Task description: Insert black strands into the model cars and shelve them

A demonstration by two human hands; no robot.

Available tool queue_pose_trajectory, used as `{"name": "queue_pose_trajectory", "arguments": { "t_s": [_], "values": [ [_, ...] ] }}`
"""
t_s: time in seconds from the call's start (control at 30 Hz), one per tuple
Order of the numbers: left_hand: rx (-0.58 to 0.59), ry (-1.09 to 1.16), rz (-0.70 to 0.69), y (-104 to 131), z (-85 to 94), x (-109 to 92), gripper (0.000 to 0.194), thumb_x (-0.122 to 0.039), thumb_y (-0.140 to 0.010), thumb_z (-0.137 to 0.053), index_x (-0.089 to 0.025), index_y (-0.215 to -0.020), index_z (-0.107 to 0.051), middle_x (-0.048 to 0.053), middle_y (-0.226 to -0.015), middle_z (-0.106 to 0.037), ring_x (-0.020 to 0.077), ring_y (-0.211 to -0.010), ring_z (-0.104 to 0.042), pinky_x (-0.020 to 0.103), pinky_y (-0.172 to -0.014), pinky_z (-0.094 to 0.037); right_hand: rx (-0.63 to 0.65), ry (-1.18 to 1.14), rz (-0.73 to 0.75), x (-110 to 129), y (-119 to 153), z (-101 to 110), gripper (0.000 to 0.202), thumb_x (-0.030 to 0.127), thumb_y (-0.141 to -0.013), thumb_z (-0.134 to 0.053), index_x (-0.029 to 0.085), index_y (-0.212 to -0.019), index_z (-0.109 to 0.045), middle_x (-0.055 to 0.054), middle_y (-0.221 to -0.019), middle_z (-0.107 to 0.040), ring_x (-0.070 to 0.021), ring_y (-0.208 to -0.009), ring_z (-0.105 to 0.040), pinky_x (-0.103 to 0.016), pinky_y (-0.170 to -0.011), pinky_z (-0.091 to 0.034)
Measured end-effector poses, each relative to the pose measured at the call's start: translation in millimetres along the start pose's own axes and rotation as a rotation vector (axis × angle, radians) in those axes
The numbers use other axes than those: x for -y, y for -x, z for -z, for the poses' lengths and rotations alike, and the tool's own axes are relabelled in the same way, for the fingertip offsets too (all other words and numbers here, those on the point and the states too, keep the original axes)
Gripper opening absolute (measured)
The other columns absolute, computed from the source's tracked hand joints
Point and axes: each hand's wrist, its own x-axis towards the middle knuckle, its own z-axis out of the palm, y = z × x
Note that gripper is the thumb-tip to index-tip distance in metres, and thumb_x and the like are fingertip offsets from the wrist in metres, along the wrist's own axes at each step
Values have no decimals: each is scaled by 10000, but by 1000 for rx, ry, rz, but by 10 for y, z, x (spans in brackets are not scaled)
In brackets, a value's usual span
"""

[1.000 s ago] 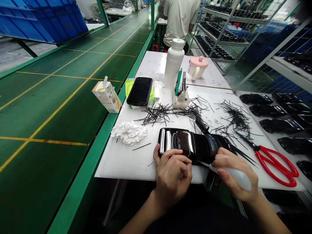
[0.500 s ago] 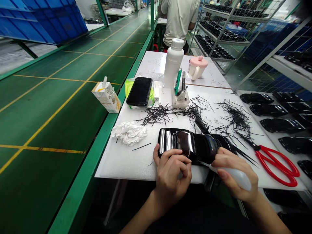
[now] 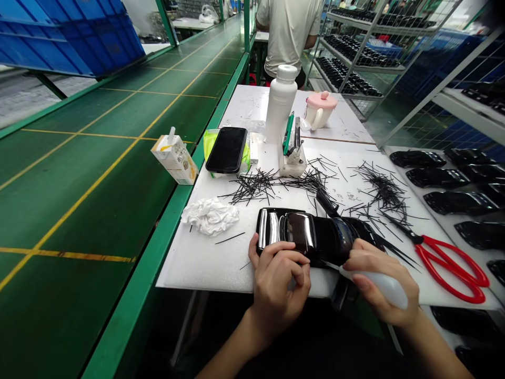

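A glossy black model car body (image 3: 302, 231) lies on its wheels' side along the near edge of the white table. My left hand (image 3: 281, 276) is closed on its rear and near side, with thumb and index finger brought together by the lower edge. In my right hand (image 3: 382, 281) is a white squeeze bottle (image 3: 389, 290), its thin tip at the car's near lower side. The tip's exact contact point is too small to make out. To the right lie red-handled scissors (image 3: 453, 268). Thin black strips (image 3: 254, 187) are scattered behind the car.
Left of the car lies crumpled white tissue (image 3: 211, 216). Behind stand a phone (image 3: 226, 150), a drink carton (image 3: 175, 160), a white bottle (image 3: 281, 105) and a lidded cup (image 3: 320, 109). A green conveyor (image 3: 98, 184) runs left; black car bodies (image 3: 461, 202) fill a right-hand rack.
My view has tilted slightly. Both hands, the car body and the squeeze bottle keep nearly the same position. The person at the back has shifted an arm.
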Motion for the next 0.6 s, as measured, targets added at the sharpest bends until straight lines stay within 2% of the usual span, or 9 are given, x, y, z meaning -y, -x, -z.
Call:
{"name": "queue_pose_trajectory", "arguments": {
  "t_s": [0.27,0.6],
  "values": [
    [2,-4,3,1,-2,-3,285,-35,-826,-603,-215,-664,-452,-75,-733,-705,147,-951,-664,504,-1213,-138,-27,-69,-25,-49,69,6,148,101,-836,-513,192,-908,-606,-8,-618,-536,-173,-526,-480,-334,-504,-397],
    [9,-6,5,-4,5,-8,292,-39,-832,-611,-213,-668,-443,-73,-738,-709,147,-959,-660,506,-1212,-137,0,14,17,5,-25,4,157,75,-836,-510,185,-918,-586,-12,-645,-576,-156,-512,-485,-332,-503,-400]
  ]
}}
